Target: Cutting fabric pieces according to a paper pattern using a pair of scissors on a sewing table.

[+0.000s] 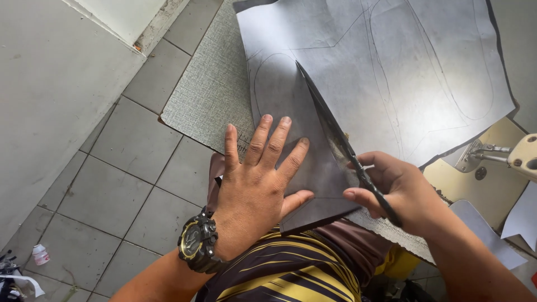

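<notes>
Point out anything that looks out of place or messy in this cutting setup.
The grey sheet lies flat under the left hand and the scissors in the right hand. Only oddity: a small white bottle lying on the tiled floor, lower left.

Left hand flat on grey sheet, fingers spread, pencil outlines visible on it. Right hand grips scissors, blades lying along the cut. Wristwatch on left wrist; tiled floor below.
</notes>
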